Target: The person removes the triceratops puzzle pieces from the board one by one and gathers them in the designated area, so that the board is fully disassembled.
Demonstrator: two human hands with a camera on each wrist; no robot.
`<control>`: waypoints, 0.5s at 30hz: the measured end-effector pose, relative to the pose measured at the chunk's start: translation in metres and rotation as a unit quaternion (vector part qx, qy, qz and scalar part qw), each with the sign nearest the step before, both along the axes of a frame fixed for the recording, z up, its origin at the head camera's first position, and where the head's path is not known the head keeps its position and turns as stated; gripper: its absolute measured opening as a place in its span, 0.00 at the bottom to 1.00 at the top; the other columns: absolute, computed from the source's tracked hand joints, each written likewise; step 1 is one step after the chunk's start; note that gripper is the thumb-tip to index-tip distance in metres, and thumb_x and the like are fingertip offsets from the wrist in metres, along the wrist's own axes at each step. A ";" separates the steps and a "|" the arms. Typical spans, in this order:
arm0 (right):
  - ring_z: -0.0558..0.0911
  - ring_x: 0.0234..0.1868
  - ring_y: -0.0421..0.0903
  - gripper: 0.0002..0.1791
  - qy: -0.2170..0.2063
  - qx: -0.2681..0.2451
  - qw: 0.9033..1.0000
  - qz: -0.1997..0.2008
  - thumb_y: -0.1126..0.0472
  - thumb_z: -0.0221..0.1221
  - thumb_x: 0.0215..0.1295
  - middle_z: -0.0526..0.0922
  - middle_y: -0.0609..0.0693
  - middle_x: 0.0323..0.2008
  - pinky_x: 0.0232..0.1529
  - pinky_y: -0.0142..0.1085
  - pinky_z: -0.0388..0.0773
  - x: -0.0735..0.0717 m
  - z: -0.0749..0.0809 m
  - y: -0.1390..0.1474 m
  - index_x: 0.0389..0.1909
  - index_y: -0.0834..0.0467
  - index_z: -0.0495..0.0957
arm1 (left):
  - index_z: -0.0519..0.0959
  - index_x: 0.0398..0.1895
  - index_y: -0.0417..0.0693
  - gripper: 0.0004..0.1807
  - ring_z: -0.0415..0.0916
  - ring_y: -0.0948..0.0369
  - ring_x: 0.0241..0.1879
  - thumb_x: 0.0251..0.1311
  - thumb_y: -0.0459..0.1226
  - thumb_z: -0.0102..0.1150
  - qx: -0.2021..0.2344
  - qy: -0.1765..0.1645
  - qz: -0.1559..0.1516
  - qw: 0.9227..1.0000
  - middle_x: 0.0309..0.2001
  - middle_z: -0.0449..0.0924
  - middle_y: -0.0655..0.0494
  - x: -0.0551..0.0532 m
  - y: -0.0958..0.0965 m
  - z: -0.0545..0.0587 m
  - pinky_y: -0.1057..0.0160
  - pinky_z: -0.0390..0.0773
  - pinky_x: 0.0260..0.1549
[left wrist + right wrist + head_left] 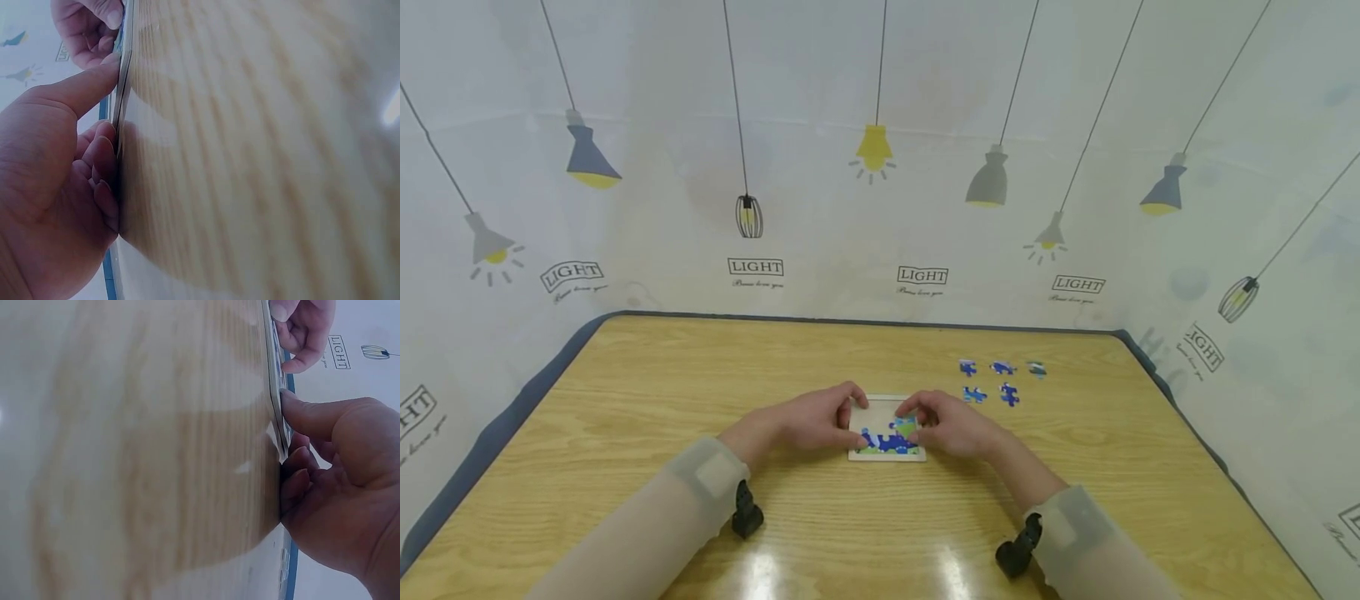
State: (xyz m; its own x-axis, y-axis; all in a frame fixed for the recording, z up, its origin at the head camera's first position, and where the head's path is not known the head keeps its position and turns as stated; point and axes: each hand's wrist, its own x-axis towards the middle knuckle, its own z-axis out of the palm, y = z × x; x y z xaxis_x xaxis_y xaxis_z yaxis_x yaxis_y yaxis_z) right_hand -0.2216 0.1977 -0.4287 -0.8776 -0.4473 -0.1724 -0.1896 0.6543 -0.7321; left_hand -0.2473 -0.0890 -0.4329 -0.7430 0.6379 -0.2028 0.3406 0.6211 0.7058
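Observation:
A small jigsaw puzzle tray (pixel 877 412) with a pale rim lies on the table. Joined blue and green puzzle pieces (pixel 891 443) fill its near part, while pale board shows in the far left part. My left hand (pixel 816 421) holds the tray's left side, thumb over the near left corner and other fingers bent along the edge. Reaching over the right side, my right hand (pixel 958 427) has thumb and forefinger around a green and light-blue puzzle piece (pixel 906 426). Its remaining fingers curl beside the tray, as the right wrist view shows.
Several loose puzzle pieces lie right of the tray in two rows, among them a dark blue piece (pixel 1009 394) and a greenish piece (pixel 1037 369). The wooden table (pixel 685 375) ends at a wall covering (pixel 820 225) printed with lamps.

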 end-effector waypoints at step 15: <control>0.73 0.45 0.48 0.17 0.019 -0.030 0.999 -0.006 0.64 0.70 0.72 0.79 0.52 0.49 0.49 0.41 0.70 0.002 -0.003 0.002 0.59 0.53 0.83 | 0.72 0.69 0.52 0.30 0.72 0.60 0.39 0.72 0.50 0.72 0.001 -0.002 -0.002 1.000 0.41 0.75 0.55 0.001 -0.001 0.002 0.58 0.71 0.44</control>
